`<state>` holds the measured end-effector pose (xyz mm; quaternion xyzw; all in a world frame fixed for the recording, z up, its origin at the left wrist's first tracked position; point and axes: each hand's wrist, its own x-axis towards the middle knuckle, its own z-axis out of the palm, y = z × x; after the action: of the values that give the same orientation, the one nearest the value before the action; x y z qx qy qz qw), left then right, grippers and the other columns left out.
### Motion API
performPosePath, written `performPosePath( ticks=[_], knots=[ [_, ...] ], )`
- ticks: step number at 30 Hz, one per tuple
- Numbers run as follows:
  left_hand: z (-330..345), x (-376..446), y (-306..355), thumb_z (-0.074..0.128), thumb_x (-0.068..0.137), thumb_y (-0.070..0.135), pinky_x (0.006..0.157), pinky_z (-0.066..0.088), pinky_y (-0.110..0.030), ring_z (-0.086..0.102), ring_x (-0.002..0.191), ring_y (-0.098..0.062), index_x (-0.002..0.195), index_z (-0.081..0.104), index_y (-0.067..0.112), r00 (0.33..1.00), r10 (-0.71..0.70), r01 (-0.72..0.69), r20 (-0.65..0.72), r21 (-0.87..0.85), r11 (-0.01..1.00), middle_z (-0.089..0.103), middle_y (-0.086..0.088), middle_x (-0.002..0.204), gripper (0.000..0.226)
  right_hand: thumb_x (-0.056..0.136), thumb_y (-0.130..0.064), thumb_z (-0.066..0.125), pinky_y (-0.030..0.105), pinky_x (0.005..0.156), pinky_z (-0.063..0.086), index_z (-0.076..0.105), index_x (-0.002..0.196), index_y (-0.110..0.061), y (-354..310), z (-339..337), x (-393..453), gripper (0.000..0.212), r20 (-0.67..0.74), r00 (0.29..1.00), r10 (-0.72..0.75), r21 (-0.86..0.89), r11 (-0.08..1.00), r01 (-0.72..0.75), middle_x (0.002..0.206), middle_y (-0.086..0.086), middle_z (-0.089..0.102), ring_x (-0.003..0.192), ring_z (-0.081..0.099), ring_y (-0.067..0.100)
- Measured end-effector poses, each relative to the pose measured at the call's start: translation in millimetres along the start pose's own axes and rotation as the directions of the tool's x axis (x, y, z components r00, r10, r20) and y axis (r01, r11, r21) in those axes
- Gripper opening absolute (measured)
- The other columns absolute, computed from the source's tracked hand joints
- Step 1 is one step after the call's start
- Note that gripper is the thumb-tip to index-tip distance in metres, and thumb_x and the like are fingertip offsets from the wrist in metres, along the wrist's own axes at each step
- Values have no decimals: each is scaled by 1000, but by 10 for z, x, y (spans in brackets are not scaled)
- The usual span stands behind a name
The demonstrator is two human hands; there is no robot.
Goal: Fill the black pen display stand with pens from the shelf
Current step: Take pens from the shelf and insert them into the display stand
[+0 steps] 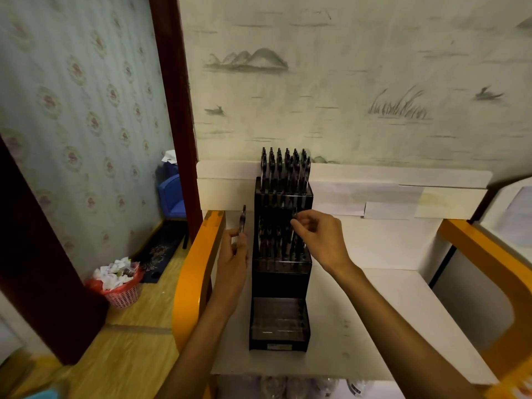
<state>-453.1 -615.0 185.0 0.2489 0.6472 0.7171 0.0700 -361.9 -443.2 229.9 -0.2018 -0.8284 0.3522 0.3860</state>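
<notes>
Black pen stand (280,283), white shelf (374,312), orange rails (195,269), red basket (122,295).

You're working in pretty dim, warm indoor light. Everything's a bit soft, the dark pens (283,171) smear together, and straight lines bow hard toward the edges.

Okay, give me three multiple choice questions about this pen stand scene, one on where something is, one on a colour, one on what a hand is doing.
1. Where is the waste basket?
A. On the floor, left of the shelf
B. On the shelf
C. Behind the black pen display stand

2. What colour are the shelf's side rails?
A. Blue
B. Orange
C. Green

3. What is the left hand doing?
A. Lying flat on the shelf
B. Holding a pen upright
C. Gripping the basket

Answers: 1 A, it sits on the wooden floor. 2 B, both rails are orange. 3 B, a pen sticks up from its fingers.
</notes>
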Motion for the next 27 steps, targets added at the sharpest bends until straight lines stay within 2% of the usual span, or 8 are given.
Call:
performPosePath(
  ticks=[4, 7, 12, 15, 18, 20, 24, 27],
  knots=[
    [0, 16, -47, 43, 105, 35, 47, 36, -14, 43, 51, 1, 108, 56, 29, 1000, 8, -8, 10, -15, 1000, 46, 9, 61, 15, 91, -23, 70, 6, 75, 50, 74, 107, -14, 28, 38, -33, 18, 42, 999, 2, -43, 999, -1, 86, -7, 70, 77, 64, -2],
    [20, 20, -79, 42, 106, 31, 46, 37, -15, 43, 51, 0, 107, 56, 16, 999, -26, 26, 25, -8, 1000, 45, 3, 67, 21, 92, -24, 69, 0, 71, 43, 74, 109, -14, 71, 88, -53, 21, 84, 996, -8, -104, 994, 17, 91, -3, 74, 73, 62, -3],
    [51, -6, -50, 42, 106, 33, 47, 37, -12, 45, 52, 3, 106, 56, 24, 998, 11, -12, 58, 24, 1000, 47, 8, 64, 17, 94, -26, 66, 4, 71, 38, 73, 114, -15, 186, 188, -111, 24, 173, 985, 24, -227, 974, 16, 100, 2, 76, 84, 68, 9],
    [62, -5, -37, 42, 106, 33, 47, 36, -10, 44, 52, 3, 107, 57, 25, 997, 14, -15, 71, 13, 1000, 47, 9, 62, 17, 95, -28, 64, 6, 70, 41, 75, 110, -16, 206, 191, -118, 22, 179, 983, 30, -250, 968, 16, 94, 1, 76, 78, 66, 8],
    [94, -3, -39, 42, 106, 30, 47, 36, -9, 46, 52, 4, 109, 56, 22, 996, -11, 11, 83, -4, 1000, 48, 10, 64, 16, 95, -30, 64, 18, 74, 49, 78, 98, -15, 208, 163, -114, 20, 202, 979, 40, -254, 967, 13, 81, -1, 73, 69, 63, 5],
    [123, -6, -37, 44, 105, 30, 47, 38, -9, 48, 53, 5, 109, 57, 22, 996, -28, 29, 90, -9, 1000, 49, 11, 65, 15, 94, -31, 66, 19, 72, 47, 78, 93, -15, 202, 127, -121, 21, 226, 973, 44, -250, 968, 14, 76, -4, 70, 65, 60, 3],
    [184, 4, -31, 47, 104, 27, 49, 38, -14, 48, 57, 0, 107, 59, 23, 990, -46, 46, 133, 6, 999, 53, 6, 71, 13, 91, -31, 69, 20, 74, 53, 78, 96, -17, 145, 18, -138, 17, 157, 987, 25, -189, 982, 5, 79, -4, 74, 69, 66, 5],
    [237, -9, -16, 50, 103, 28, 48, 39, -15, 48, 57, -3, 104, 62, 27, 982, -28, 21, 185, 39, 999, 56, 7, 72, 12, 91, -29, 69, 17, 71, 55, 77, 89, -24, 57, -71, -145, 10, 93, 995, 25, 16, 1000, -26, 75, -11, 73, 70, 69, 3]
  ],
)
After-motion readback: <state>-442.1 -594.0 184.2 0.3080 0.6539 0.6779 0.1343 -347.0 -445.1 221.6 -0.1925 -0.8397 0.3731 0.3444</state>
